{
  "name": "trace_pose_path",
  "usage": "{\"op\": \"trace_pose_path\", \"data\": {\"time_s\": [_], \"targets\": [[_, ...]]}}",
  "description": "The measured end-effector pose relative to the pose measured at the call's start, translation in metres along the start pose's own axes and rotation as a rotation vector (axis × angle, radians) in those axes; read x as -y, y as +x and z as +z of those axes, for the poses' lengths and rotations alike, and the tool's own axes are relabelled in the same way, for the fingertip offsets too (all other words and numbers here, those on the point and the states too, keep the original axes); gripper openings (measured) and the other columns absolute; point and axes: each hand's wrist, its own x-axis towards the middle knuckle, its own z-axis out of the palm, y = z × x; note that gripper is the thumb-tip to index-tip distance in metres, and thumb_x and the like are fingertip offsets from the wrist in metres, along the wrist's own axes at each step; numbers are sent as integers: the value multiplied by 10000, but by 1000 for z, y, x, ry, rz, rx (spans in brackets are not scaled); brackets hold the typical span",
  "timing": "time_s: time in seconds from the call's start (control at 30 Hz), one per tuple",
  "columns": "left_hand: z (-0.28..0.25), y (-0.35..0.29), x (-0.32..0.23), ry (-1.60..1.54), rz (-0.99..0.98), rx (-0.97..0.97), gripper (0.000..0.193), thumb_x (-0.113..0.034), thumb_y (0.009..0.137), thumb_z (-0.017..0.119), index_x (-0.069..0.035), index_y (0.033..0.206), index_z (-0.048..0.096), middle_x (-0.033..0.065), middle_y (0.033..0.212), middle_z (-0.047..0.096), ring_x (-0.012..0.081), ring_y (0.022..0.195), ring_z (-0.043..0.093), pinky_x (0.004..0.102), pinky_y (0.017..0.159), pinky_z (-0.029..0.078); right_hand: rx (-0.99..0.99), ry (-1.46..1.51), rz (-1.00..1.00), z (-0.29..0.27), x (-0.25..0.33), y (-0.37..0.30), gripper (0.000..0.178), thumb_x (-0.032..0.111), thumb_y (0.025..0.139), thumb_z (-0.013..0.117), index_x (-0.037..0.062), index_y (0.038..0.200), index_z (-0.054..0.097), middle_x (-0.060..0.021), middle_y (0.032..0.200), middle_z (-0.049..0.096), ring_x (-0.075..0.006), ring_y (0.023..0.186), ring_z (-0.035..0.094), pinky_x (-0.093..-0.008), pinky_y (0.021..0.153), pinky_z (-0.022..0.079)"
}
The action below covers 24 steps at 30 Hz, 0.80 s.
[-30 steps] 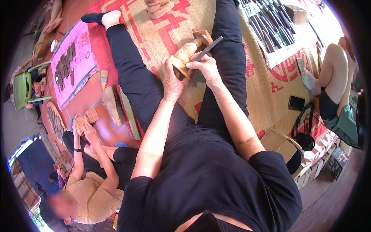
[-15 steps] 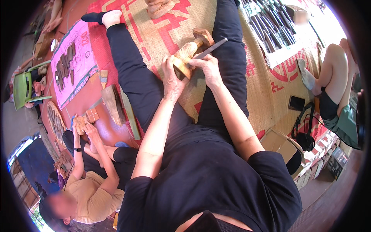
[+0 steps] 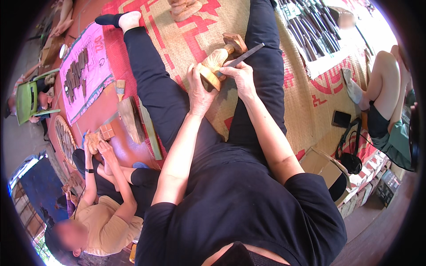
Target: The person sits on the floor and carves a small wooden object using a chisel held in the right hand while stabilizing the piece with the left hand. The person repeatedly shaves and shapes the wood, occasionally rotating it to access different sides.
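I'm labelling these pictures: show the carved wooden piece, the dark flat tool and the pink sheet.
Carved wooden piece (image 3: 216,58): head view, on its rounded middle.
Dark flat tool (image 3: 247,55): head view, on its exposed length.
Pink sheet (image 3: 98,74): head view, on a bare part.

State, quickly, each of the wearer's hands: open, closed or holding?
Left hand: holding the carved wooden figure by its near end.
Right hand: closed on a dark bar-shaped tool.

Far carving (image 3: 184,9); cropped by top edge
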Motion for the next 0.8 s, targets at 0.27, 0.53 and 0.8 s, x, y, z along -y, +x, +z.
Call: {"op": "trace_pose_path", "data": {"time_s": [0.27, 0.53, 0.8], "targets": [[0, 1, 2, -5, -10, -15, 963, -81, 649, 838, -67, 1421, 262, 225, 1390, 349, 419, 1307, 386, 463, 1065, 398, 17, -21, 25, 5, 2, -6, 111, -10, 740, 747, 16, 825, 679, -53, 738, 681, -122, 668, 622, -268, 694, 486], [0, -1, 0, 9, -39, 9, 990, -67, 637, 835, -78, 1435, 248, 225, 1398, 337, 420, 1322, 371, 461, 1068, 399, 24, -17, 9, 8, 4, -10, 125, -22, 723, 747, 20, 817, 676, -46, 761, 688, -111, 693, 623, -256, 698, 478], [0, 1, 1, 9, 10, 5, 996, -75, 635, 840, -81, 1438, 251, 217, 1412, 332, 418, 1325, 366, 459, 1072, 396, -42, 10, 36, -4, -7, 5, 101, 4, 736, 741, 15, 810, 673, -54, 768, 690, -110, 683, 619, -249, 679, 466]]}}
